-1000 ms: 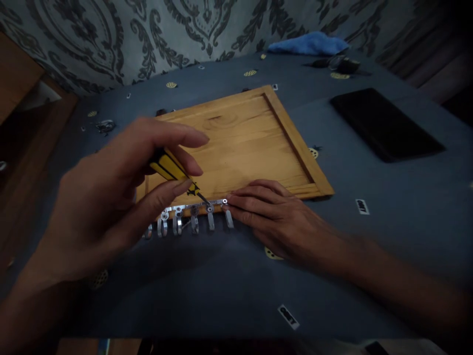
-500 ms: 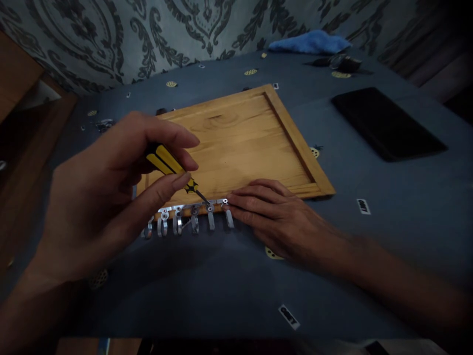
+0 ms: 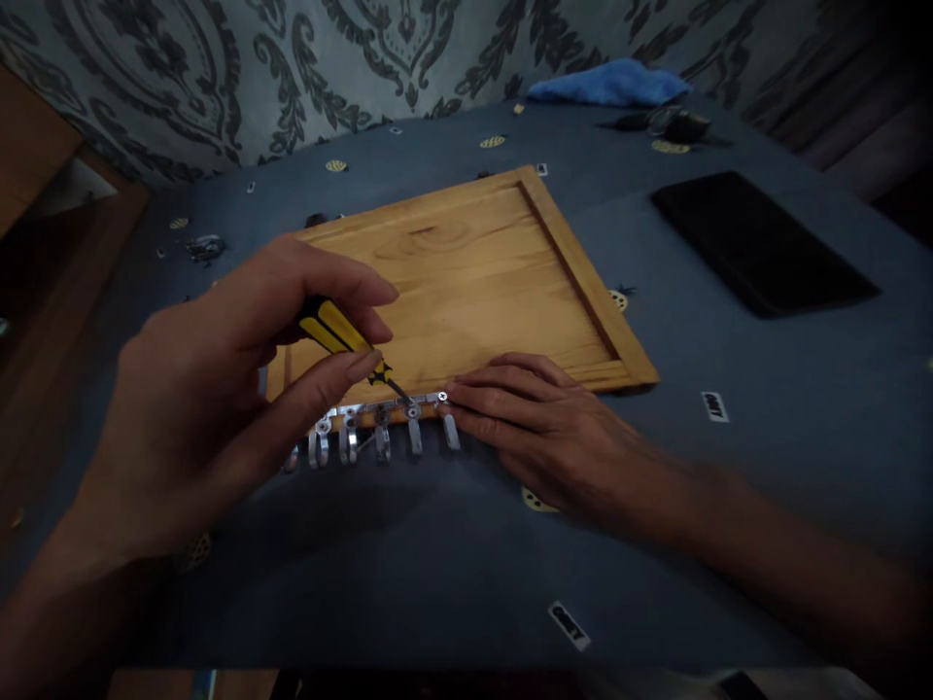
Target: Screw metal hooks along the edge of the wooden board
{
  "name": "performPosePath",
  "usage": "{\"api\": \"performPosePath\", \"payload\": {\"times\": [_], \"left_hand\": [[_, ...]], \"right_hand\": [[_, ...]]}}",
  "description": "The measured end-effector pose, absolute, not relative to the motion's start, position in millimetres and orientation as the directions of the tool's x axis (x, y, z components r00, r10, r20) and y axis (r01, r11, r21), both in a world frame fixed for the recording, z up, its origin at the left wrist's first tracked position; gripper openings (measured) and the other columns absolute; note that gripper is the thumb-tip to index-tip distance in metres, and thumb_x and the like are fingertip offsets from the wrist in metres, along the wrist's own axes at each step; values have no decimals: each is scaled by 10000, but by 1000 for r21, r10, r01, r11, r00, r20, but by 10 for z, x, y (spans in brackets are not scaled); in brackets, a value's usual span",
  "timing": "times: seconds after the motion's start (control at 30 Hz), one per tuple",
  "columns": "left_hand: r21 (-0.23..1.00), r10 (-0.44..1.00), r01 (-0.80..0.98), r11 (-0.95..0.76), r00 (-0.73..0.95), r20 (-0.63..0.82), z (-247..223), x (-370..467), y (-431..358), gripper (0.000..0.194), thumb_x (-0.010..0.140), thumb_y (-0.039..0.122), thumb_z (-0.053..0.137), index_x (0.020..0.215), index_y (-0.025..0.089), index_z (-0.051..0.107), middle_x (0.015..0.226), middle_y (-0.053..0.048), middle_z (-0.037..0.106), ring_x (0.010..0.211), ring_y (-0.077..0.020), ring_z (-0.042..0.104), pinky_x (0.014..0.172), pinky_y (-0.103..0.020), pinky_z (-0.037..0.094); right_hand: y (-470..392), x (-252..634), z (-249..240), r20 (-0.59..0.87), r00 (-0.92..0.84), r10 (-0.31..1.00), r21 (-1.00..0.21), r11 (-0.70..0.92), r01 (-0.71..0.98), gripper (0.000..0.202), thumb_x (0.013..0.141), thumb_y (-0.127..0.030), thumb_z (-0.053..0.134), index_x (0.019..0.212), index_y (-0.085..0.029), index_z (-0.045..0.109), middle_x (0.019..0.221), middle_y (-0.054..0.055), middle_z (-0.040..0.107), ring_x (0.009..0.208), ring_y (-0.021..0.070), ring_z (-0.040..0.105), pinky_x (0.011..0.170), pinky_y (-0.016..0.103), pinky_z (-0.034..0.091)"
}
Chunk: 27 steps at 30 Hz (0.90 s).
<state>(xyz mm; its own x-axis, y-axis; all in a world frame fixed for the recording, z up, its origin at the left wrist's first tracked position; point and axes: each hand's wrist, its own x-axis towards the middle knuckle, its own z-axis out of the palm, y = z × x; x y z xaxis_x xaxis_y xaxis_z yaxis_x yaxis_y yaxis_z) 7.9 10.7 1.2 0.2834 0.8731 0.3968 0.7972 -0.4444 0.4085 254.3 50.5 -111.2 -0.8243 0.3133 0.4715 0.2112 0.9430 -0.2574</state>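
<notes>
My left hand (image 3: 240, 379) is closed around the yellow and black handle of a screwdriver (image 3: 339, 329). The screwdriver leans, its tip at a screw on the strip of metal hooks (image 3: 383, 439) along the near edge of a wooden tray-like board (image 3: 466, 282). At the strip's right end, a screw head shows just beside my right fingertips. My right hand (image 3: 543, 418) lies flat with fingers stretched out over the board's near edge and the end of the strip, gripping nothing. My left hand hides the board's near left corner and part of the strip.
A dark flat tablet-like object (image 3: 762, 243) lies to the right on the blue tablecloth (image 3: 452, 574). At the back are a blue cloth (image 3: 612, 83) and a dark, blurry tool (image 3: 677, 124). Small metal pieces (image 3: 205, 248) lie left of the board. Wooden furniture (image 3: 44, 282) borders the left side.
My left hand has shifted slightly to the right with the screwdriver, whose tip stays at about the same screw. My right hand and the board keep their places.
</notes>
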Motion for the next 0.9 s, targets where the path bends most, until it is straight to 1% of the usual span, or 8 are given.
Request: {"api": "performPosePath", "payload": {"times": [0.17, 0.3, 0.5, 0.67, 0.73, 0.8, 0.9], "left_hand": [[368, 848, 790, -491, 337, 408, 20, 92, 86, 186, 886, 274, 659, 1065, 317, 634, 997, 55, 725, 902, -198, 712, 673, -353, 525], [321, 861, 835, -447, 304, 409, 0, 93, 60, 158, 889, 339, 664, 1043, 309, 643, 997, 46, 712, 895, -202, 695, 649, -373, 490], [222, 853, 884, -411, 287, 436, -37, 78, 38, 176, 907, 403, 640, 1054, 306, 649, 1002, 33, 683, 911, -217, 660, 703, -365, 484], [239, 890, 909, -341, 230, 393, -2, 119, 5, 183, 916, 455, 593, 1038, 326, 637, 1020, 19, 677, 948, -256, 637, 690, -365, 445], [244, 894, 912, -331, 219, 392, 7, 128, -8, 175, 906, 442, 612, 1033, 325, 639, 1021, 22, 679, 941, -246, 638, 686, -346, 433], [246, 890, 911, -332, 217, 401, 12, 127, -16, 171, 900, 424, 629, 1033, 318, 648, 1007, 27, 684, 883, -219, 642, 664, -330, 420], [286, 895, 897, -336, 209, 394, 36, 116, -13, 173, 882, 442, 649, 1014, 331, 660, 990, 44, 688, 813, -194, 640, 635, -333, 421]], "right_hand": [[501, 2539, -1119, 477, -821, 313, -260, 943, 208, 307, 999, -136, 436, 1236, -124, 630, 1240, 110, 703, 1154, 249, 617, 1002, 487, 499], [493, 2533, -1120, 490, -814, 314, -241, 945, 220, 284, 1002, -127, 444, 1219, -116, 627, 1224, 106, 711, 1147, 244, 618, 1003, 469, 502], [487, 2540, -1115, 474, -822, 315, -237, 945, 225, 281, 988, -111, 470, 1220, -84, 625, 1230, 121, 705, 1164, 248, 608, 1019, 464, 493], [499, 2539, -1153, 498, -811, 307, -236, 948, 214, 290, 991, -121, 458, 1228, -104, 626, 1223, 111, 708, 1147, 247, 611, 997, 474, 500], [502, 2536, -1162, 504, -810, 301, -236, 950, 206, 293, 991, -124, 460, 1235, -101, 621, 1229, 111, 706, 1147, 248, 608, 995, 479, 498], [501, 2533, -1164, 504, -810, 300, -232, 950, 207, 289, 992, -121, 460, 1229, -89, 622, 1232, 113, 705, 1150, 249, 605, 999, 474, 494], [498, 2531, -1163, 500, -810, 307, -232, 948, 216, 286, 996, -121, 456, 1223, -93, 627, 1236, 107, 705, 1152, 242, 605, 1011, 457, 485]]}}
